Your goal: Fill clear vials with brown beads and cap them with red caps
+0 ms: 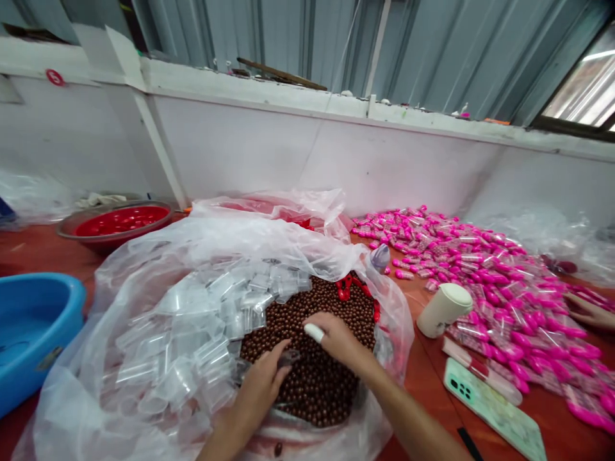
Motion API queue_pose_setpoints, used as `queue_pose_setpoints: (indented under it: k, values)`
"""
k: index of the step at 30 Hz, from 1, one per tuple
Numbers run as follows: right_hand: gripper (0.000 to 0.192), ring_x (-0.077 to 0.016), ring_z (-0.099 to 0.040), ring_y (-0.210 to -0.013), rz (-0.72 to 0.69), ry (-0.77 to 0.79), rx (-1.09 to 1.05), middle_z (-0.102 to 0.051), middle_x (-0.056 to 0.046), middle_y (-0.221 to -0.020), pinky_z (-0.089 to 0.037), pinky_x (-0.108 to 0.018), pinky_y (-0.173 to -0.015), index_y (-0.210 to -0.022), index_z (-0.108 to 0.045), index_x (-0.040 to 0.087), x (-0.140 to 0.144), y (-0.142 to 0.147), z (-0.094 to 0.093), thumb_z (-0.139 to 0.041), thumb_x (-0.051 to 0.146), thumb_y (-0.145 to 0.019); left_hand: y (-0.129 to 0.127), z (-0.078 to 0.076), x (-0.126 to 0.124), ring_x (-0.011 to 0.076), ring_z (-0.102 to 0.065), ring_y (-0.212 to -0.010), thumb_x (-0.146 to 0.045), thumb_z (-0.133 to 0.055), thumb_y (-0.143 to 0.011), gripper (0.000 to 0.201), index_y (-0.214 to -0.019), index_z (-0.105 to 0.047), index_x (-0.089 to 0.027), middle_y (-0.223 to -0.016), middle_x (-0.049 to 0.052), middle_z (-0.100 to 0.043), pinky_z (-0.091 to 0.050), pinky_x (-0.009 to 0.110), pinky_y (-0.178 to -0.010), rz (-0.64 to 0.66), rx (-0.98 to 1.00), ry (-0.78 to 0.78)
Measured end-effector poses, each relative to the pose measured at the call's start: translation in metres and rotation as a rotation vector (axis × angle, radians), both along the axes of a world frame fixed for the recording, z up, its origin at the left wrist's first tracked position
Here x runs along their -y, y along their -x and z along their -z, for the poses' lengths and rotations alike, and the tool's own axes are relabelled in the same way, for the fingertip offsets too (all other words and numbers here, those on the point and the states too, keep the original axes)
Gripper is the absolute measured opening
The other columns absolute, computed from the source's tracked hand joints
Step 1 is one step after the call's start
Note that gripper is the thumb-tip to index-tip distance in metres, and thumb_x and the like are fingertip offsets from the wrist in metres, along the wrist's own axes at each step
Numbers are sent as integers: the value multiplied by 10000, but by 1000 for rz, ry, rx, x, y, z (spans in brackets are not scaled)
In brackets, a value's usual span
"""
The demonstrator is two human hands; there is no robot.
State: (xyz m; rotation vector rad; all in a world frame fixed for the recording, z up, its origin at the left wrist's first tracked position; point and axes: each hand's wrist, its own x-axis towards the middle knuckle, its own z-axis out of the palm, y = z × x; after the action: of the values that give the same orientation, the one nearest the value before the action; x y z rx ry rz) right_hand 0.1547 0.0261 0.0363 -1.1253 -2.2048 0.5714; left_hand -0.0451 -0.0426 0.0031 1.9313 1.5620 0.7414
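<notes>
A large heap of shiny brown balls lies in an open clear plastic bag. My left hand is at the heap's left side, its thumb and fingers around a clear plastic tube, which is partly hidden. Over the middle of the balls, my right hand has its fingers curled together, with a white covering on one digit. Whatever may be inside its grasp is hidden. Left of the balls, many clear plastic tubes are piled in the same bag. Red plastic pieces rest at the heap's back edge.
A blue basin stands at the left, with a basin of red pieces behind it. Right are a lidded cup, a phone and a pile of pink-capped tubes. Another person's hand reaches in at far right.
</notes>
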Motion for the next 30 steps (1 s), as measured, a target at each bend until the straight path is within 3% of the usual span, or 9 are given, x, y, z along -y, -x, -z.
queue_pose_setpoints:
  k: [3,5,8,11,15,21,25,30]
  values:
    - [324,-187,-518,-1079,233,-49,-19,-604,-78,-1145,-349,-357,-970,-1085,-605,185,-51,-39,-6,-406,115,-839,1,-5,5,189,-592,-982,-286,-478,-809,272,-1064,-566,-256,-1060,18,-646,-448,326,-883,-35,57,64]
    - [325,-214,-502,-1090,318,-56,-11,-595,-111,-1141,-342,-395,-967,-1096,-592,155,-85,-61,-10,-397,130,-837,3,-10,7,191,-595,-971,-312,-500,-799,248,-1019,-602,-260,-1030,13,-653,-451,314,-876,-42,76,49]
    - [334,-240,-471,-1127,354,-48,20,-561,-139,-1184,-332,-407,-975,-1134,-565,126,-117,-73,-10,-457,194,-825,5,-13,6,197,-595,-943,-342,-482,-812,292,-1053,-622,-253,-971,34,-649,-460,317,-860,-70,78,12]
    - [386,-245,-438,-1173,298,-17,62,-531,-124,-1239,-311,-400,-1005,-1171,-549,150,-120,-65,-2,-532,245,-797,7,-13,4,204,-582,-948,-320,-459,-822,325,-1097,-607,-229,-977,55,-638,-446,343,-876,-94,59,36]
    - [374,-224,-444,-1186,160,47,94,-530,-87,-1260,-297,-385,-1032,-1176,-559,196,-88,-47,14,-528,269,-811,7,-16,0,201,-551,-1001,-265,-473,-805,322,-1087,-612,-196,-1068,69,-614,-391,325,-926,-90,18,92]
    - [388,-189,-402,-1233,69,113,47,-506,-42,-1297,-274,-409,-1062,-1238,-508,247,-17,-49,14,-441,233,-856,0,-19,-18,191,-553,-865,-279,-492,-800,322,-1066,-645,-181,-905,70,-586,-405,277,-805,-114,-112,128]
    - [352,-198,-438,-1197,195,85,-142,-544,-40,-1244,-286,-454,-1050,-1174,-554,262,31,-55,10,-413,206,-856,-6,-18,-34,189,-553,-821,-277,-523,-787,272,-987,-684,-189,-862,61,-612,-387,267,-759,-85,-126,164]
    - [318,-207,-492,-1121,382,152,-319,-573,-48,-1183,-358,-451,-992,-1113,-590,267,74,-55,22,-435,216,-840,-20,-13,-52,173,-558,-777,-269,-569,-761,226,-913,-704,-170,-829,51,-635,-383,261,-734,-68,-16,182]
